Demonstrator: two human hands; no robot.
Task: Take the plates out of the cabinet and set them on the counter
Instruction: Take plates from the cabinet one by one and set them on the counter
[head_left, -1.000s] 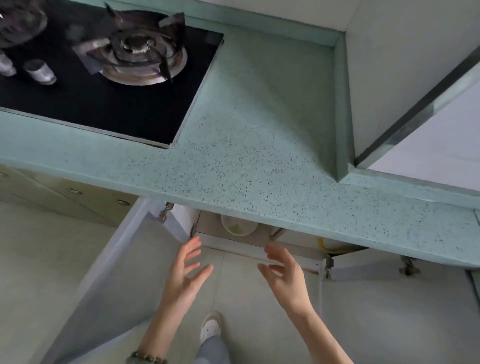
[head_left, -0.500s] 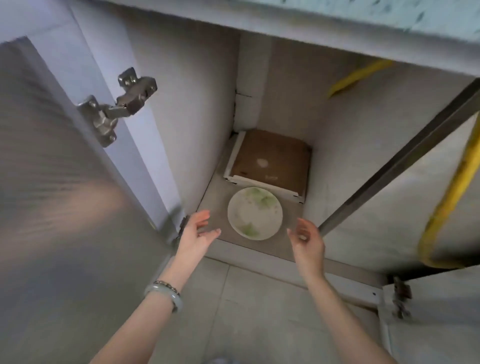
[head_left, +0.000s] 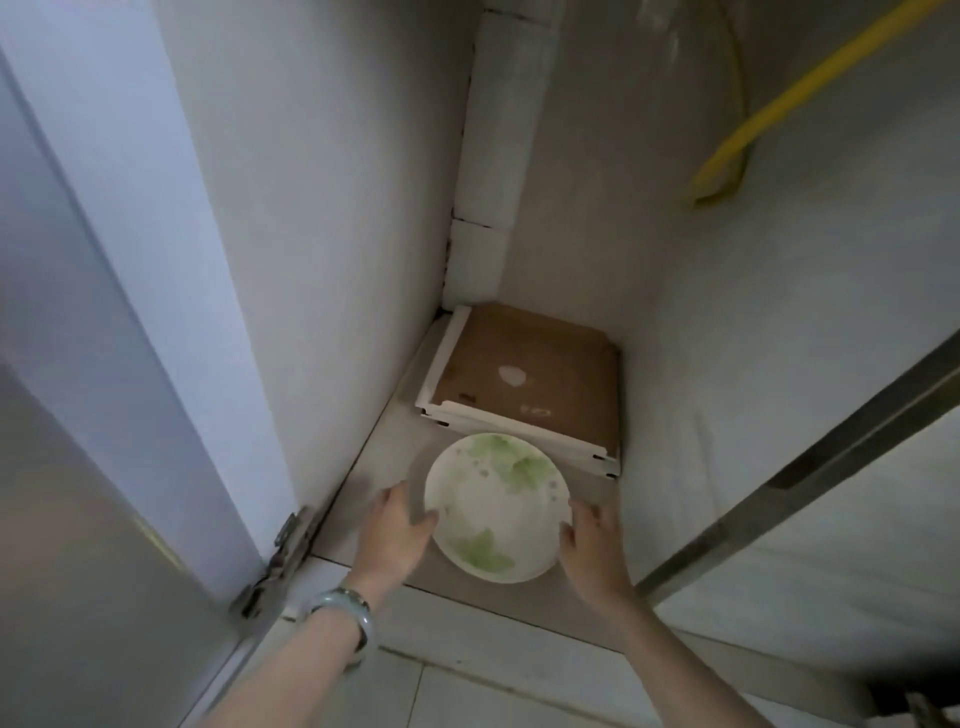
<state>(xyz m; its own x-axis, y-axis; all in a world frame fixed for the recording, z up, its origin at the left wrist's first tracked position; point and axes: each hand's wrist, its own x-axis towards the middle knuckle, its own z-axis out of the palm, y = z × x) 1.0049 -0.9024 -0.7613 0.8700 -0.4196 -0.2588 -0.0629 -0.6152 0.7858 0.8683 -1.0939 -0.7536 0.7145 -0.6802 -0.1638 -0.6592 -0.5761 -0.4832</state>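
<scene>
Fingers (head_left: 402, 493) loosely curled | left hand (head_left: 395, 535), right hand (head_left: 595, 551) touching opposite sides of plate (head_left: 493, 514)

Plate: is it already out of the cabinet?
No, the plate sits on the cabinet floor in front of the cardboard box.

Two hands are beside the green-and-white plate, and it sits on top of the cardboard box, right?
Not on top: the head view shows the plate on the cabinet floor in front of the cardboard box. The left hand and right hand do flank it.
</scene>
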